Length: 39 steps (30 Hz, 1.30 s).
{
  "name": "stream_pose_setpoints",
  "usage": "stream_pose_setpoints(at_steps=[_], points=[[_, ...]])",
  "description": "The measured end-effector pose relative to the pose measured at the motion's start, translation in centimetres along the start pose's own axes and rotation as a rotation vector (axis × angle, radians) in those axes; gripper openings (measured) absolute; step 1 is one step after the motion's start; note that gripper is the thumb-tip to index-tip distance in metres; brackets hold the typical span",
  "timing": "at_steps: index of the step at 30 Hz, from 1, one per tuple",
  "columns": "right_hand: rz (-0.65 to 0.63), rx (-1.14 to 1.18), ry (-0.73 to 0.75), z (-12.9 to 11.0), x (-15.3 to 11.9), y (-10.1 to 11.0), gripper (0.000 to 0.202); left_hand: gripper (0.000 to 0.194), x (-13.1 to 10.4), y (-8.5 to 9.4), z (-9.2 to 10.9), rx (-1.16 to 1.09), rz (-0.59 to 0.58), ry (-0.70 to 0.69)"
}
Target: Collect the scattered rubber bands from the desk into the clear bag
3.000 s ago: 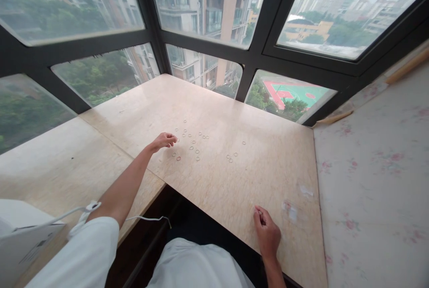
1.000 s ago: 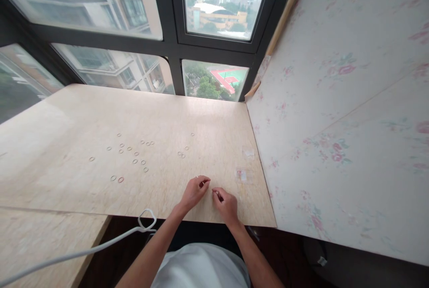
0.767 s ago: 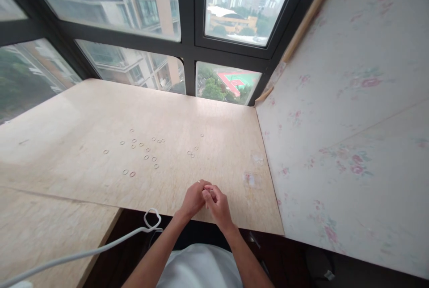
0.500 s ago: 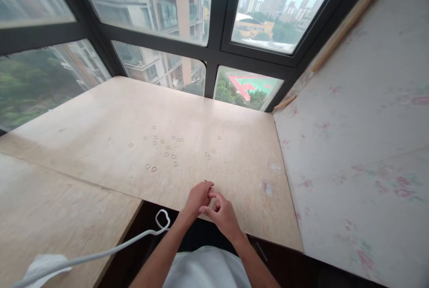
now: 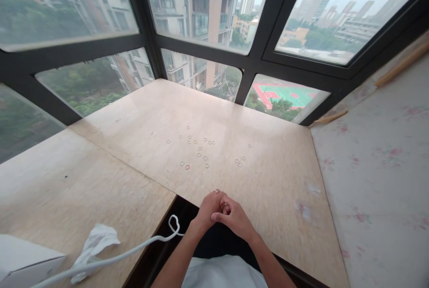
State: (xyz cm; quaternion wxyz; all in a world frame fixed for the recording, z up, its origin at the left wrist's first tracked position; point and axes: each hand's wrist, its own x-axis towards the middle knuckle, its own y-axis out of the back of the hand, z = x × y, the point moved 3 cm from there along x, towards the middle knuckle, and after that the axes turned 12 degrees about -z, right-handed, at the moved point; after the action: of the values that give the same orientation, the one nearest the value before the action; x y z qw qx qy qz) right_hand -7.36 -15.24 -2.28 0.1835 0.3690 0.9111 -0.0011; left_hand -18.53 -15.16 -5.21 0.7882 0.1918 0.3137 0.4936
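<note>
My left hand (image 5: 210, 207) and my right hand (image 5: 234, 216) meet at the near edge of the pale wooden tabletop (image 5: 268, 189). The fingers of both are curled against each other, and a ring shows on a left finger. Whether anything small is between them is hidden. Beyond the hands, several thin small rings lie scattered flat on the wood, among them a red ring (image 5: 187, 167) nearest my left hand. A smaller group, with one pale ring (image 5: 243, 158), lies farther right.
A white cable (image 5: 134, 248) crosses the lower left, over a crumpled tissue (image 5: 97, 240). Beside it stands a white box (image 5: 27, 259). Clear plastic pieces (image 5: 303, 210) lie at the right, near the papered wall (image 5: 385, 181). Windows border the far side.
The view has swung left, bringing the white box and more tissue into sight. My hands have come closer together, the right fingers now folded against the left hand.
</note>
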Motion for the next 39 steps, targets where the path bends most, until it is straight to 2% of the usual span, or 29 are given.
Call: stream_pose_setpoints(at_steps=[5, 9, 14, 16, 19, 22, 25, 29, 34, 39], points=[[-0.071, -0.039, -0.010, -0.8, 1.2, -0.7, 0.022, 0.008, -1.7, 1.3, -0.8, -0.052, 0.016, -0.070], [-0.121, -0.107, -0.008, -1.1, 2.1, -0.9, 0.017, 0.009, -2.6, 1.6, -1.7, -0.061, 0.054, -0.057], [-0.035, -0.377, 0.010, -2.0, 4.3, 0.6, 0.007, 0.016, -3.6, 2.0, -2.8, -0.163, 0.117, 0.014], [0.001, -0.438, 0.030, -2.8, 5.8, 1.3, 0.010, 0.021, -4.1, 2.1, -3.3, -0.218, 0.140, 0.038], [-0.016, -0.506, 0.061, -4.4, 9.2, 1.8, 0.021, 0.027, -4.6, 2.2, -3.9, -0.249, 0.168, 0.048], [-0.078, -0.600, 0.067, -5.9, 13.3, 1.1, 0.025, 0.026, -4.5, 1.9, -4.2, -0.214, 0.203, 0.061], [-0.134, -0.719, 0.020, -6.9, 17.1, 0.0, 0.019, 0.024, -4.2, 1.7, -4.1, -0.155, 0.233, 0.092], [-0.221, -0.868, -0.098, -7.0, 20.5, -1.2, 0.020, 0.023, -3.8, 1.8, -4.0, -0.131, 0.205, 0.120], [-0.328, -0.976, -0.243, -6.3, 21.8, -1.5, 0.026, 0.023, -3.5, 2.0, -4.2, -0.124, 0.167, 0.122], [-0.363, -0.951, -0.271, -5.8, 20.9, -0.4, 0.025, 0.023, -3.4, 2.2, -4.3, -0.129, 0.165, 0.131]])
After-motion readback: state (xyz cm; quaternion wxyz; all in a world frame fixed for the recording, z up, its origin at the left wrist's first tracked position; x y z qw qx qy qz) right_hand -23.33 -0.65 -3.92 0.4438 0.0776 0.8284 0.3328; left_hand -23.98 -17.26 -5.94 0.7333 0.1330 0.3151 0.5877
